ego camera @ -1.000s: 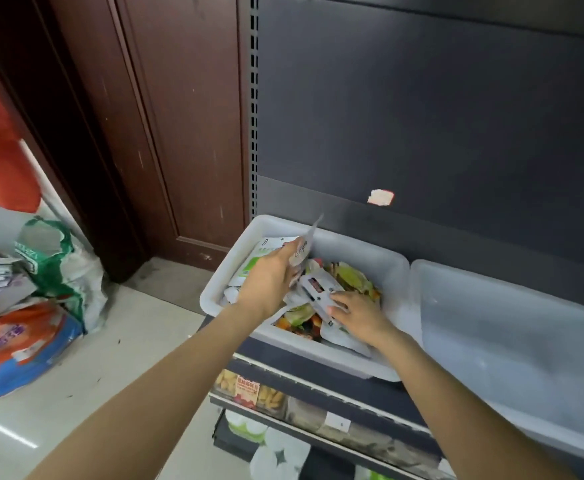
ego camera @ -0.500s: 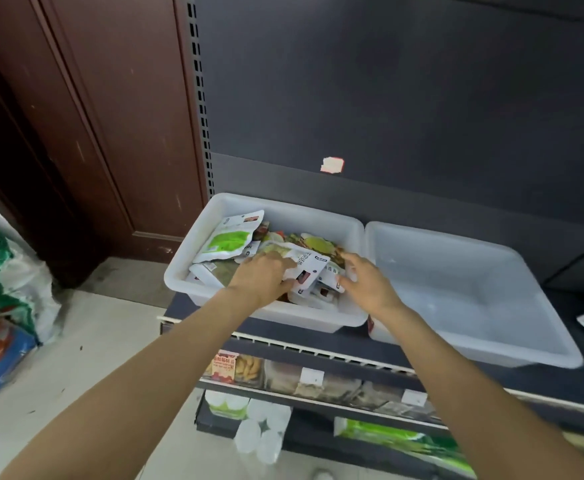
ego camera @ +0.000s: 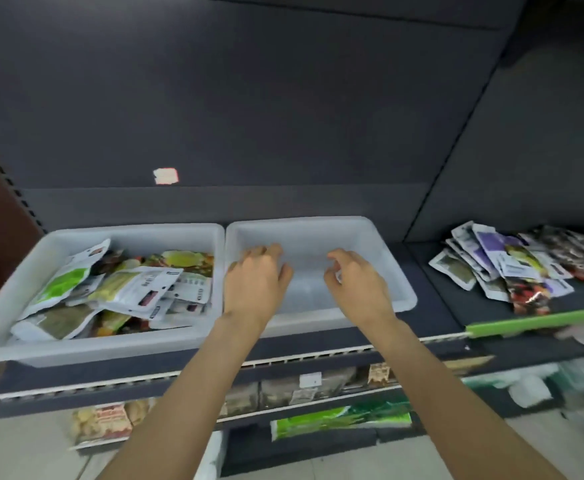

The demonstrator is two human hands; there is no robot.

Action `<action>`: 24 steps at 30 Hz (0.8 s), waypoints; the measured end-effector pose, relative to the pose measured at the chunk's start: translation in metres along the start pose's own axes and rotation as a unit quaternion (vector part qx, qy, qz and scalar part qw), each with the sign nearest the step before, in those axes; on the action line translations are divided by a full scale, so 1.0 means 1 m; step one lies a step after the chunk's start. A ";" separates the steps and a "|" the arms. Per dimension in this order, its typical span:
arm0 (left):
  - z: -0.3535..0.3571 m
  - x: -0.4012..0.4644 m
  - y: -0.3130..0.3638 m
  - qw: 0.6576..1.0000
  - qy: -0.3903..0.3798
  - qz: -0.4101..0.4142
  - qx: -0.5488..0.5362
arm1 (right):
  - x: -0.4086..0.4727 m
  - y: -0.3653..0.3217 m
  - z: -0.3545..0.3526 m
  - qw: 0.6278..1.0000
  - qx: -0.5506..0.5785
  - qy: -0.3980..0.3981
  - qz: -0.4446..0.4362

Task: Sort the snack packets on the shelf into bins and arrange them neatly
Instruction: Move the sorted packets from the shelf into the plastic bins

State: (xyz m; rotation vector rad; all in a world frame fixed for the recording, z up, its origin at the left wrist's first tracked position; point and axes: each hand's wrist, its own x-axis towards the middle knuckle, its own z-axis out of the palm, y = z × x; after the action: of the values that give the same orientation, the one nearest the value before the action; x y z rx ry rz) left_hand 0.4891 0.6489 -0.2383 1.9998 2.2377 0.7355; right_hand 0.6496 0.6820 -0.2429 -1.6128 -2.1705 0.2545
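Our left hand [ego camera: 254, 278] and right hand [ego camera: 358, 284] hovered over the empty bin [ego camera: 401, 289], fingers loosely curled, holding nothing. The filled bin [ego camera: 86, 344] sat just left of our left hand. The loose packets [ego camera: 502, 265] lay farther off on the shelf [ego camera: 439, 306], rightward of our right hand, the nearer one.

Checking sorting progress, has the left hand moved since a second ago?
Yes. The left hand has moved rightward, out of the packet-filled bin and over the empty bin beside it.
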 end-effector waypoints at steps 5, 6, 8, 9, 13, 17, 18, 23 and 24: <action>0.067 0.007 0.114 0.998 -0.026 -0.002 -0.061 | -0.021 0.142 -0.059 0.997 -0.001 -0.017 0.074; 0.080 0.008 0.136 0.997 -0.029 0.000 -0.067 | -0.023 0.170 -0.069 0.996 -0.003 -0.026 0.087; 0.106 0.012 0.180 0.996 -0.039 0.000 -0.083 | -0.023 0.221 -0.086 0.993 0.001 -0.045 0.109; 0.118 0.015 0.201 0.994 -0.044 -0.002 -0.095 | -0.021 0.244 -0.093 0.992 0.005 -0.051 0.115; 0.168 0.031 0.269 0.987 -0.091 0.006 -0.130 | -0.008 0.322 -0.112 0.991 0.006 -0.060 0.120; 0.212 0.061 0.312 0.982 -0.144 -0.001 -0.122 | 0.011 0.385 -0.116 0.990 -0.004 -0.079 0.120; 0.223 0.070 0.319 0.980 -0.156 -0.014 -0.122 | 0.018 0.398 -0.116 0.989 -0.008 -0.085 0.125; 0.277 0.111 0.344 0.966 -0.198 -0.024 -0.164 | 0.046 0.461 -0.110 0.981 -0.031 -0.114 0.156; 0.287 0.118 0.349 0.963 -0.206 -0.019 -0.170 | 0.052 0.473 -0.109 0.980 -0.029 -0.121 0.157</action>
State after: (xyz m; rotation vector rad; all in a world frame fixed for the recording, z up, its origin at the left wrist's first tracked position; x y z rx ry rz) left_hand 0.8916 0.8675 -0.3283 1.7464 1.7721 0.5841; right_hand 1.0951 0.8660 -0.3177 -2.0523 -2.0994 0.5106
